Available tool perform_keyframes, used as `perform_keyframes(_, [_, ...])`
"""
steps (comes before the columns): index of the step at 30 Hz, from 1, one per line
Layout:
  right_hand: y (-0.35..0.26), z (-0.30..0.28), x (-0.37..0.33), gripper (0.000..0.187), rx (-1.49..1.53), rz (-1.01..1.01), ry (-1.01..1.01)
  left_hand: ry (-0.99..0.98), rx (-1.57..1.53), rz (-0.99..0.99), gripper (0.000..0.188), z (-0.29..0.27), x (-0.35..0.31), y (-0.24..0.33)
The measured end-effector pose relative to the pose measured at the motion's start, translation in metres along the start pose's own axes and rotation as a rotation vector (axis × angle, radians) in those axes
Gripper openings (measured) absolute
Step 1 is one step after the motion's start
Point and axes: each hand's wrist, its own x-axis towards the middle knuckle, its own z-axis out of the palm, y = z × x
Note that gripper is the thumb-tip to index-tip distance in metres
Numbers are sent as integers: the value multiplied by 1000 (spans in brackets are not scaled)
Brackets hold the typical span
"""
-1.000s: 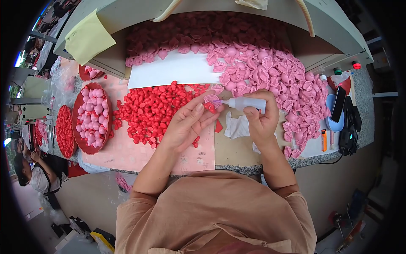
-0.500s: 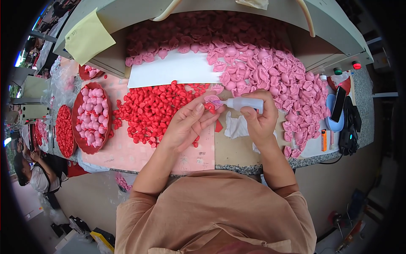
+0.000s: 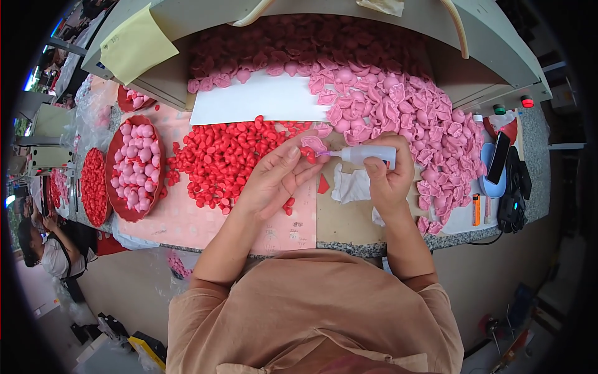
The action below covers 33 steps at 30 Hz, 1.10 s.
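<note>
Between the thumb and fingers of my left hand [image 3: 274, 181] are a small pink cupped shell piece [image 3: 313, 143] and a glossy red piece [image 3: 308, 153] just below it. My right hand [image 3: 393, 177] is wrapped round a white squeeze bottle [image 3: 367, 154], held nearly level. Its thin nozzle points left, with the tip at the red piece; I cannot tell if they touch. Beyond my left hand spreads a heap of small red pieces [image 3: 227, 162]. A larger pile of pink shell pieces [image 3: 398, 106] lies beyond and to the right of my right hand.
A red scalloped tray [image 3: 135, 215] of pink-and-red pieces stands left, beside another tray of red pieces [image 3: 94, 187]. A grey hood [image 3: 498, 37] arches over the back. White tissue [image 3: 350, 185] lies between my hands. A phone [image 3: 498, 156] and orange lighter [image 3: 476, 210] are right.
The nozzle tip has shifted from the pink shell piece down to the red piece. The bottle and my right hand have moved slightly right. My left hand keeps its hold.
</note>
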Motion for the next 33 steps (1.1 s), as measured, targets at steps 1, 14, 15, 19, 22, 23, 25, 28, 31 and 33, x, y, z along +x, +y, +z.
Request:
perform_keyframes(1, [-1, 0, 0, 26, 0, 0, -2, 1, -1, 1, 45, -1, 0, 0])
perform_keyframes(14, [-2, 2, 1, 23, -4, 53, -33, 21, 22, 2, 44, 0, 1, 0])
perform_keyframes(15, [-2, 1, 1, 24, -7, 52, -42, 24, 20, 3, 44, 0, 1, -1])
perform_keyframes(19, [-2, -1, 0, 23, -28, 37, -31, 31, 19, -5, 44, 2, 2, -1])
perform_keyframes(22, [1, -4, -3, 22, 67, 74, 5, 22, -5, 11, 45, 0, 1, 0])
perform_keyframes(23, [2, -4, -3, 24, 158, 157, 42, 19, 20, 22, 48, 0, 0, 0])
perform_keyframes(25, [3, -6, -1, 27, 249, 241, 73, 18, 41, 38, 51, -1, 0, 2])
perform_keyframes(28, [4, -2, 6, 22, 413, 332, -71, 24, -57, 109, 45, -9, -3, 11])
perform_keyframes(31, [-2, 11, 6, 28, 453, 486, -99, 58, -82, 250, 46, -17, -4, 31])
perform_keyframes(33, [3, 18, 1, 37, 430, 554, -223, 98, -122, 328, 42, -18, -6, 42])
